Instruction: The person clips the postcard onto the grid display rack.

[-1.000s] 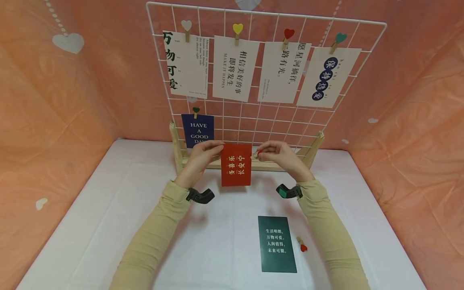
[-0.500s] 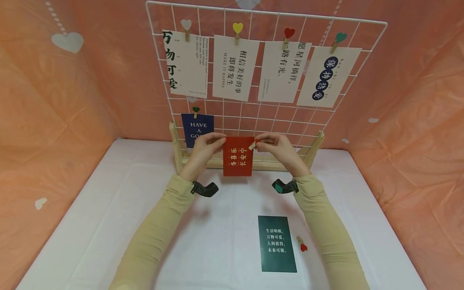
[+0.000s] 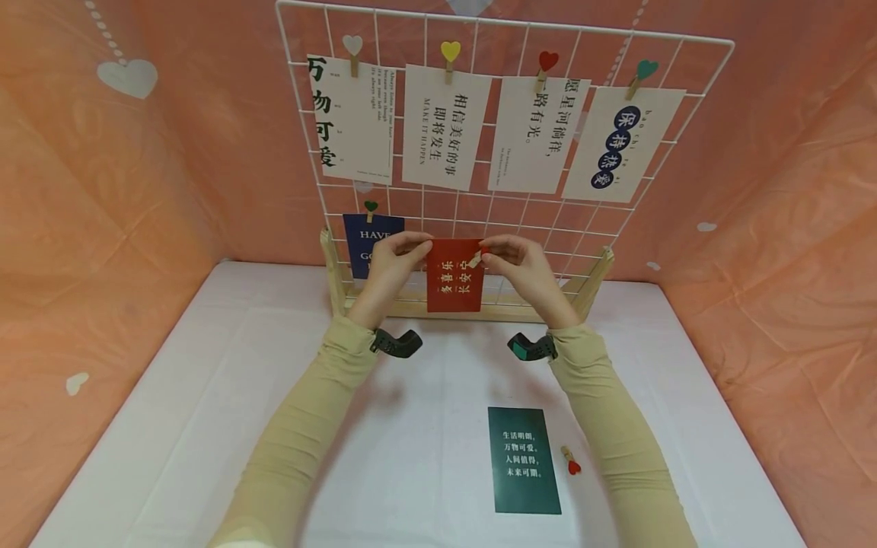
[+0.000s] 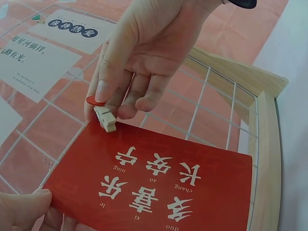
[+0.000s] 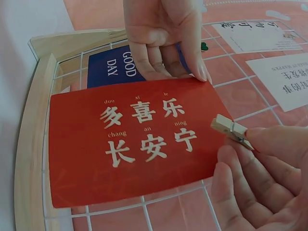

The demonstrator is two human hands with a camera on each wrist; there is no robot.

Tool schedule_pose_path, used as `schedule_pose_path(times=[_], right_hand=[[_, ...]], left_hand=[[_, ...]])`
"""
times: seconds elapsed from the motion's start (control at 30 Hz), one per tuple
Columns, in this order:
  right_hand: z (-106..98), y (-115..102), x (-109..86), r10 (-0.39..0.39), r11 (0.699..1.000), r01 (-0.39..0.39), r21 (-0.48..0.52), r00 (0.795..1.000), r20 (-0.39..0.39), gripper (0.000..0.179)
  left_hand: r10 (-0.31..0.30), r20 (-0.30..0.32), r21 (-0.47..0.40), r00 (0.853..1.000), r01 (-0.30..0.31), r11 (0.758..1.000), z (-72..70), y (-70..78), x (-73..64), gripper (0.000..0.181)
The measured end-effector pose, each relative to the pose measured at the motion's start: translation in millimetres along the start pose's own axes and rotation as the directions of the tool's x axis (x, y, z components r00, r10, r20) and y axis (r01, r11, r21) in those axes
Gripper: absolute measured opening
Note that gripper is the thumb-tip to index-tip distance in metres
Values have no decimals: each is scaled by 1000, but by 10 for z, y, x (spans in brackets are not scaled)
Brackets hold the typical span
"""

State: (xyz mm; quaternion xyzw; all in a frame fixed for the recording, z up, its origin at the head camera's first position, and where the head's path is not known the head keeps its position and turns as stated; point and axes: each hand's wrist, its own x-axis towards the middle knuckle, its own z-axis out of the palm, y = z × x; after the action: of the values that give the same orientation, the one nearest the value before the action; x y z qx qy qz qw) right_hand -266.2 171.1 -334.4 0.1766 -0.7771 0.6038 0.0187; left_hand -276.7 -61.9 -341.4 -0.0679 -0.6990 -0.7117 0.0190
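Observation:
Before the lower part of the white wire grid [image 3: 514,234] is a red card [image 3: 454,293] with pale lettering. My left hand [image 3: 395,270] pinches its upper left corner between thumb and fingers. At the card's upper right corner, my right hand [image 3: 524,266] pinches a small wooden clothespin [image 5: 230,127] with a red top. The clothespin's tip lies over the card's edge in both wrist views; whether it bites the card I cannot tell. A blue card [image 3: 366,236] hangs from the grid to the left, partly hidden behind my left hand.
White cards [image 3: 445,129] hang in a row along the grid's top, each under a heart clothespin. Wooden feet [image 3: 591,283] support the grid. A dark green card [image 3: 524,460] and a red-heart clothespin [image 3: 571,461] lie on the white table [image 3: 384,472].
Both hands have moved up and forward toward the grid, carrying the red card. The clothespin in my right hand has come closer to the card and now overlaps its upper right corner.

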Motion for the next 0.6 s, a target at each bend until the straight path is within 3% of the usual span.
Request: schedule_pose_path(times=[0.4,0.6], right_hand=[[21,-82,32,-7,998,6,-63,1000,-15,26],[22,-112,63,-41,998,38,-58,998,-47,24]], left_hand=[[24,-30,-3,999,-24,1000,63,51,56,23],[77,-47,31,996,-76,997,86,92,76,21]])
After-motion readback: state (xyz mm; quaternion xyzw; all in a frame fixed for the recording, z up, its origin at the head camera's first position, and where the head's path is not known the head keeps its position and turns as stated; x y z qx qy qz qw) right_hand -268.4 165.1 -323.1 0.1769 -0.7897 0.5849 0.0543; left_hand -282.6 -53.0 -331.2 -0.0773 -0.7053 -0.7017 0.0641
